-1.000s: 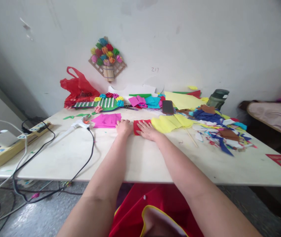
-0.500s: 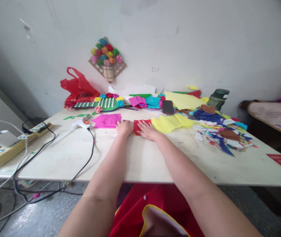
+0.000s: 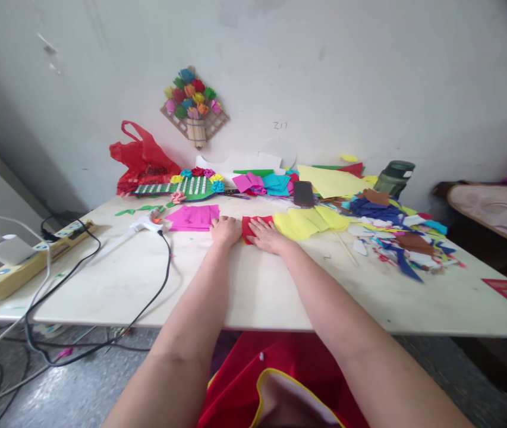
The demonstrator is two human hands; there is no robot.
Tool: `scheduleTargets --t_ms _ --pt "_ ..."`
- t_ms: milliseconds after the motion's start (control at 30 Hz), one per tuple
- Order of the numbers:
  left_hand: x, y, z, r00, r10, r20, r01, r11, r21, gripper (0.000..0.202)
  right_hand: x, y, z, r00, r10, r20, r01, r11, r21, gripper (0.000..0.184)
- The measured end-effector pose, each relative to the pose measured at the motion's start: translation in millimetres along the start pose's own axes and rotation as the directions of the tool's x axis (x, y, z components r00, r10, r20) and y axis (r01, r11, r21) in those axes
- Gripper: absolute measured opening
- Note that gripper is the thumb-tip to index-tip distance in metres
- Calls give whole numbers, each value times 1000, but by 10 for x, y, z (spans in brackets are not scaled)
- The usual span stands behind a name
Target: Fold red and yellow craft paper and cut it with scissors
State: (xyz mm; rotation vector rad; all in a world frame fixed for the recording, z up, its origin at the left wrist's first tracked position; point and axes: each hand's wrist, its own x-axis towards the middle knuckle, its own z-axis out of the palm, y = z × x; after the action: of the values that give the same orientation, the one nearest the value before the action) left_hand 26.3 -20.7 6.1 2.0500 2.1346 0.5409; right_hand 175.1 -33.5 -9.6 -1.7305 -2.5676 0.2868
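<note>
Both my hands rest on a small red sheet of paper point(image 3: 246, 224) in the middle of the white table point(image 3: 253, 285). My left hand point(image 3: 225, 230) lies at the sheet's left edge with its fingers curled down against the paper. My right hand point(image 3: 265, 234) lies flat on the sheet with its fingers stretched out. A pink stack of paper point(image 3: 192, 217) lies just left of my left hand, and a yellow sheet point(image 3: 309, 220) lies just right of my right hand.
A glue gun point(image 3: 145, 225) with a black cord lies left of the pink paper, and a power strip point(image 3: 25, 261) sits at the table's left edge. A phone point(image 3: 303, 192), coloured paper scraps point(image 3: 396, 232), a green bottle point(image 3: 393, 177) and a red bag point(image 3: 141, 160) stand along the back.
</note>
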Motion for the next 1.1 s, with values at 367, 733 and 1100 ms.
scheduleTargets --t_ms 367,733,1100 --pt "7 -20 15 1000 11 14 -11 1000 2 46 -47 -40 -32 1000 18 -3 -18 1000 -21 69" --pt "34 -47 49 1000 5 4 -5 1000 3 46 -56 -30 -34 1000 27 -5 -27 999 -19 69" --pt "14 -45 35 1000 0 5 0 1000 -7 45 -30 -9 -13 1000 25 3 -25 999 -27 69"
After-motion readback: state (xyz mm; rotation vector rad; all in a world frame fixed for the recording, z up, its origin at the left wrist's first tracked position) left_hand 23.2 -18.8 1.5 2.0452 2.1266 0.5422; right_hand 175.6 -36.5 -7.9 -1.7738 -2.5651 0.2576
